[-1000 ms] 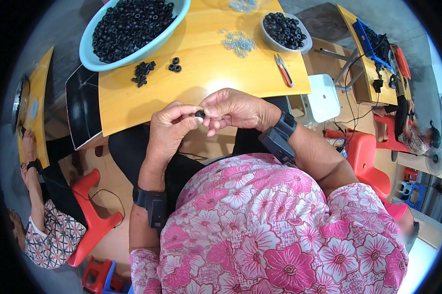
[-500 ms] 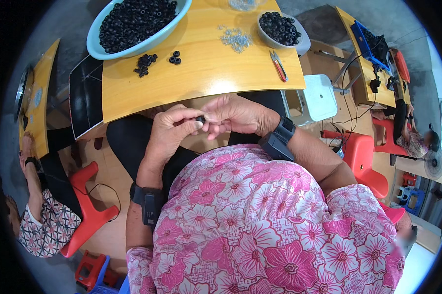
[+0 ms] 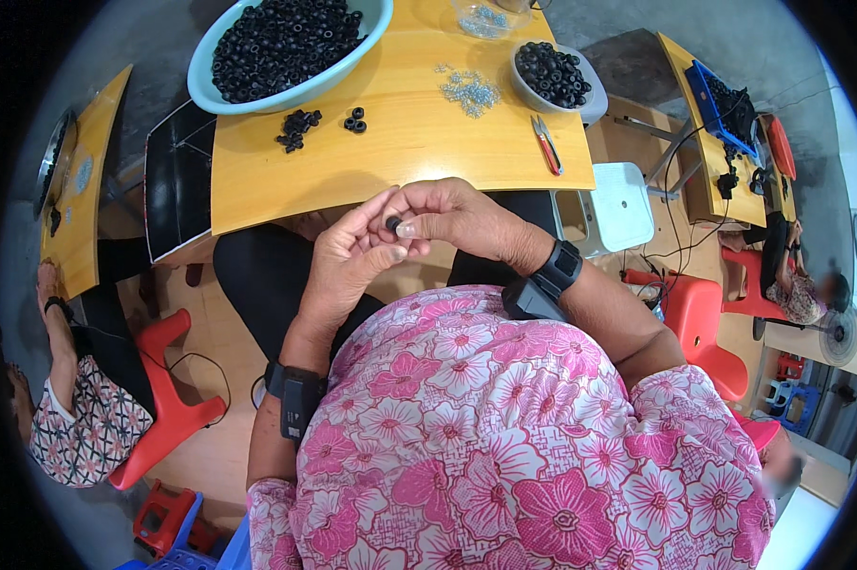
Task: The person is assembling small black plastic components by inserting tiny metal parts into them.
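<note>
In front of my lap, just off the table's near edge, my right hand [image 3: 452, 223] pinches a small black round plastic part [image 3: 393, 224] between thumb and forefinger. My left hand [image 3: 348, 256] is right beside it, thumb and fingers apart; its fingertips partly pass behind the right hand. On the table [image 3: 419, 157] lie a heap of small black parts [image 3: 298, 129] and a little group of black rings [image 3: 355, 121]. Farther back is a scatter of small clear or silvery pieces [image 3: 470, 92].
A light blue basin [image 3: 200, 71] full of black rings stands back left. At back right are a bowl of black parts [image 3: 550, 76] and red-handled snips [image 3: 548, 147]. A white lidded box [image 3: 623, 204] and red chair [image 3: 699, 328] are right; a co-worker [image 3: 91, 418] sits left.
The black part has gone from between both hands' fingertips to the right hand's pinch. My left thumb and fingers have spread apart. The view has shifted slightly.
</note>
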Demonstrator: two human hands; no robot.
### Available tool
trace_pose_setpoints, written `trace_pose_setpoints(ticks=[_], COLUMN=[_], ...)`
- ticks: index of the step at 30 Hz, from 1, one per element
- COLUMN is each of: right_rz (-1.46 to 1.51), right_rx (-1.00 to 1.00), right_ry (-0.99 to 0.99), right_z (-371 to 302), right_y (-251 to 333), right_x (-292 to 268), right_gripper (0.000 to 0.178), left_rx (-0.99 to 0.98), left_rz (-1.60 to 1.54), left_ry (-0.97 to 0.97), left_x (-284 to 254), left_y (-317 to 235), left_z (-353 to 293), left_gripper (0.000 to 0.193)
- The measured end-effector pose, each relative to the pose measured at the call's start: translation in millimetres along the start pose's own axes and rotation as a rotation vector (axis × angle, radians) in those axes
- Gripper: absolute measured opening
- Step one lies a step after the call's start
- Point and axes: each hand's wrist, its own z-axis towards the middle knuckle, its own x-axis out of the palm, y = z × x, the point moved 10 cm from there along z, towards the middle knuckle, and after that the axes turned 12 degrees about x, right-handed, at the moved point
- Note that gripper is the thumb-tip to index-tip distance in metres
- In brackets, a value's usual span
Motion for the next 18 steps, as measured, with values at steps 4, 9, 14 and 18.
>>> trace_pose_setpoints(ticks=[4, 9, 14, 18], right_rz=[-0.178, -0.487, -0.602, -0.656], right_rx=[-0.111, -0.256, -0.320, -0.358], right_ry=[-0.071, -0.259, -0.324, -0.373], right_z=[-5, -17, -19, -19], right_y=[12, 35, 39, 44], right_x=[3, 4, 5, 7], right_gripper=[0.020, 0.023, 0.028, 0.030], left_rx=[0.016, 0.100, 0.166, 0.121], left_rz=[-0.021, 0.006, 0.016, 0.118], left_ry=[0.035, 0.031, 0.025, 0.018], left_x=[2, 0, 3, -3], left_y=[-3, -3, -8, -10], left_z=[0, 1, 2, 1], left_gripper=[0.056, 0.058, 0.057, 0.054])
